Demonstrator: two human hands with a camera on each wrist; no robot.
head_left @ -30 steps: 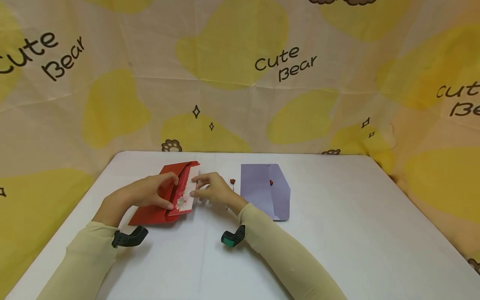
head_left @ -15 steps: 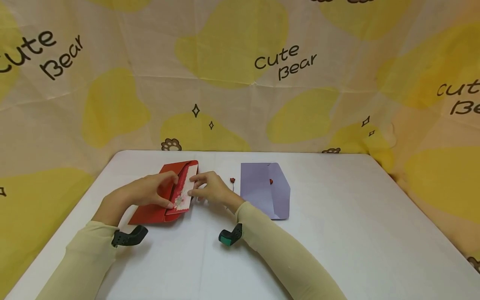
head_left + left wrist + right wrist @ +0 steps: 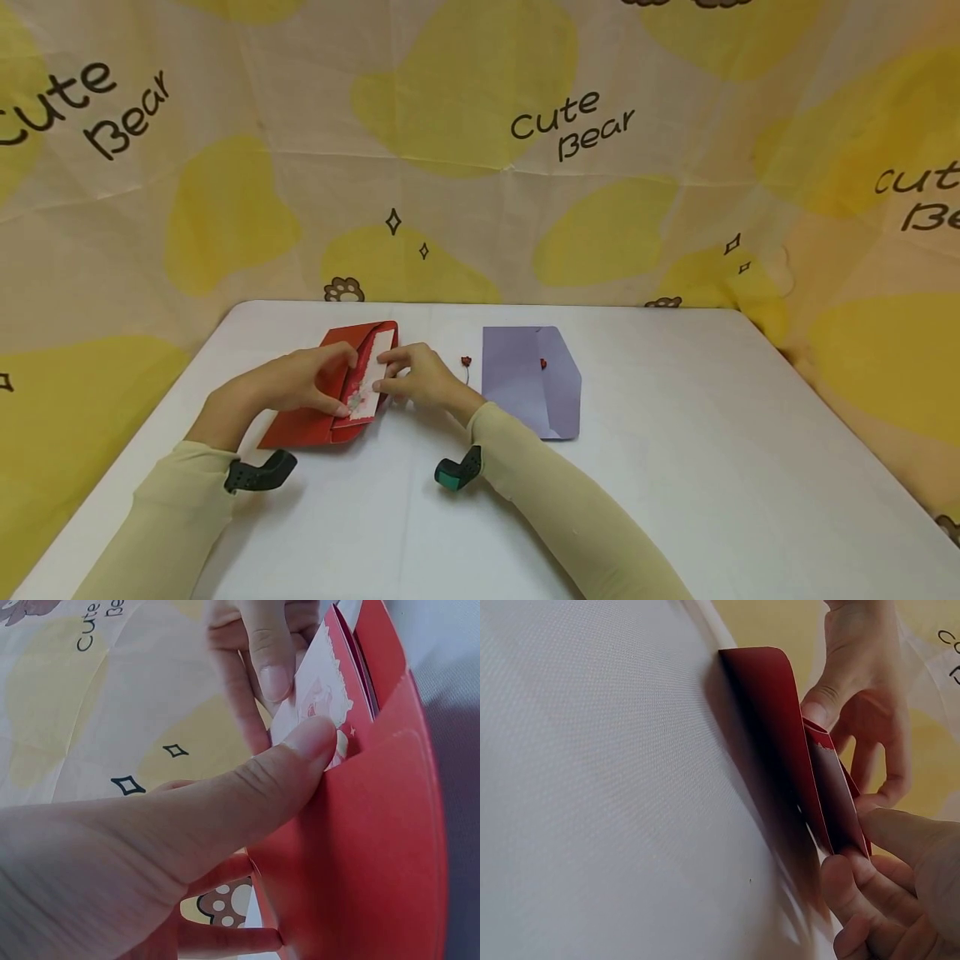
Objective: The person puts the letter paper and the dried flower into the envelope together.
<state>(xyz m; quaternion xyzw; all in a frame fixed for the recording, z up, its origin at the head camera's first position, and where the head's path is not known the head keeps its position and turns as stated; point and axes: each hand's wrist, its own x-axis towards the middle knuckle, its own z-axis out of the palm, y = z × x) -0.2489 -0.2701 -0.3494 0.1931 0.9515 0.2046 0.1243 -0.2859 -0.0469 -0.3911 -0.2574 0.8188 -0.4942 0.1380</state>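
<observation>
A red envelope (image 3: 292, 429) lies at the left of the table, its flap side facing right. Out of its mouth sticks a pink-and-white card (image 3: 372, 367) with a flower print; the rest of the card is hidden inside. My left hand (image 3: 296, 379) grips the envelope at the mouth. In the left wrist view its thumb (image 3: 311, 742) overlaps the card by the pocket's edge, with other fingers at the envelope's side. My right hand (image 3: 426, 377) pinches the card's outer edge between thumb and fingers, as the right wrist view also shows.
Right of the hands lies a lavender envelope (image 3: 512, 375) with its flap unfolded and a small red item (image 3: 543, 364) on it. A tiny red flower (image 3: 466, 362) on a thin stem lies between the envelopes. A patterned cloth (image 3: 480, 208) hangs behind the white table (image 3: 675, 467).
The card has slid left, further into the red envelope, and less of it shows. My right hand has shifted slightly left with it. My left hand stays in place.
</observation>
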